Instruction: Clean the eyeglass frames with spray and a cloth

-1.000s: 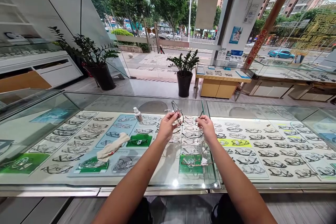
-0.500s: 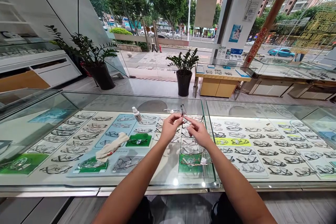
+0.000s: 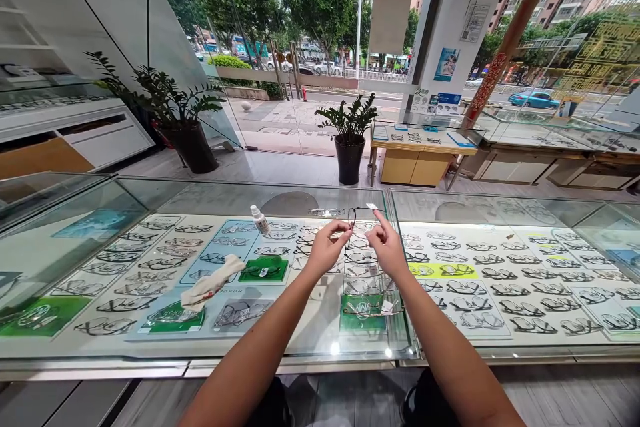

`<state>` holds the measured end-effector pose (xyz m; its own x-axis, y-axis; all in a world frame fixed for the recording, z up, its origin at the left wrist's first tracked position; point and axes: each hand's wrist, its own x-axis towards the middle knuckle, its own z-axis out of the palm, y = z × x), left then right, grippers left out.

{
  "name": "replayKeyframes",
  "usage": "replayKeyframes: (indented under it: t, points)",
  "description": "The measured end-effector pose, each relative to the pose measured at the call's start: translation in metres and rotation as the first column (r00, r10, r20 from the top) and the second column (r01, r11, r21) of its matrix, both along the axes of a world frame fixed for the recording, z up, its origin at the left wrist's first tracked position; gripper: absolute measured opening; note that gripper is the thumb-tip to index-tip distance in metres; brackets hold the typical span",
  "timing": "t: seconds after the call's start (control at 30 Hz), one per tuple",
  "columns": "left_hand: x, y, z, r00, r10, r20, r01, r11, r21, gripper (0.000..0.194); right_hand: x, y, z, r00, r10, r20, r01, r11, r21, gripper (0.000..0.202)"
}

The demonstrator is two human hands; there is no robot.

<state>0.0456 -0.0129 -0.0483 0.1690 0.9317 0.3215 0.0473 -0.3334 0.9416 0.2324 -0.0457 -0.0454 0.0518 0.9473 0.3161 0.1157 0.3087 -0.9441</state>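
Above the glass counter, my left hand (image 3: 327,247) pinches a thin dark-framed pair of eyeglasses (image 3: 353,215) at the front, between thumb and fingers. One temple of the frame reaches out to the right and carries a small white tag (image 3: 371,206). My right hand (image 3: 387,248) is at that side, its index finger stretched up to the end of the temple and the other fingers curled. Whether the right thumb touches the frame I cannot tell. A white spray bottle (image 3: 259,219) stands on the counter to the left, and a cream cloth (image 3: 213,283) lies crumpled nearer me.
Under the glass top (image 3: 310,340) lie rows of eyeglasses, some on green pads (image 3: 264,269). A second showcase (image 3: 480,227) adjoins on the right. Beyond the counter stand potted plants (image 3: 350,150) and a wooden display table (image 3: 417,163) before the window.
The eyeglasses have turned, and a temple with its white tag now extends to the right. My right index finger has moved from the frame's front out along that temple.
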Motion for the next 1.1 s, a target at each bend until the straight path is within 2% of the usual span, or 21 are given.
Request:
replayKeyframes:
  t: [0.2,0.37,0.53,0.73,0.93,1.1]
  points:
    - [0.000,0.001,-0.003,0.999,-0.043,0.018,0.043,0.999,-0.020,0.022,0.003,0.000,0.005,0.997,-0.071,-0.021,0.072,0.995,0.062,0.068]
    - [0.000,0.004,-0.005,0.986,-0.081,0.148,0.089,0.995,-0.049,0.023,-0.001,-0.004,0.009,0.997,-0.023,0.074,0.019,0.998,0.052,0.050]
    - [0.002,0.002,-0.001,0.966,-0.126,0.226,0.138,0.990,-0.037,0.021,-0.009,-0.008,0.009,0.974,0.039,0.224,-0.077,0.984,0.163,0.029]
    - [0.003,0.000,0.001,0.943,-0.170,0.288,0.217,0.966,-0.141,0.026,-0.012,-0.008,0.003,0.978,0.030,0.205,-0.074,0.974,0.212,0.024]
    - [-0.003,0.000,0.006,0.952,-0.233,0.200,0.249,0.967,-0.057,0.025,-0.013,-0.007,0.000,0.988,-0.012,0.151,-0.020,0.977,0.213,0.020]
    - [-0.006,-0.005,0.018,0.967,-0.254,0.001,0.254,0.965,0.066,0.025,-0.011,-0.005,-0.002,0.990,-0.050,0.131,0.022,0.979,0.205,0.021]
